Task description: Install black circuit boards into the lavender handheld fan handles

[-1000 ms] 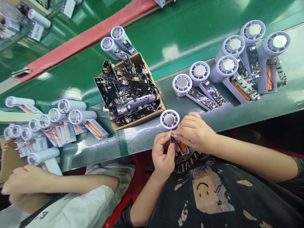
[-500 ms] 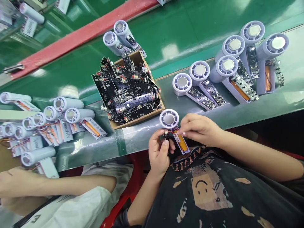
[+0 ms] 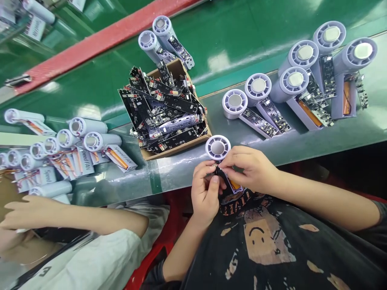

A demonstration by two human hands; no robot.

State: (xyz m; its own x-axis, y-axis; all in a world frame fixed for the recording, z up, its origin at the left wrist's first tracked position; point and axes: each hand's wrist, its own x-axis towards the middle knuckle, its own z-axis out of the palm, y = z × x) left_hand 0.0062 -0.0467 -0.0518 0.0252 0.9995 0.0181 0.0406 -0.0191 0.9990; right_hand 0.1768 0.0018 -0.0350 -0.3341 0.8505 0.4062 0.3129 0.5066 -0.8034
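A lilac handheld fan [image 3: 218,147] lies in front of my body, its round grille up and its handle pointing toward my shirt. An orange battery [image 3: 234,185] shows in the open handle, partly covered by my fingers. My left hand [image 3: 204,195] is closed on a small black circuit board [image 3: 215,173] beside the handle. With fingers pinched at the end of that board, my right hand [image 3: 254,169] hides most of what it holds. A white wire connector was visible in this pinch a moment earlier.
A cardboard box [image 3: 172,152] heaped with black circuit boards stands beyond my hands. Several fans with boards [image 3: 259,86] lie at the right, and two more [image 3: 161,25] behind the box. At the left are fans with exposed batteries [image 3: 93,141] and a co-worker's arm [image 3: 99,217].
My right hand has moved left, bringing its pinched fingertips from above the battery to the board's end by my left fingers. The co-worker's hand has shifted and risen slightly.
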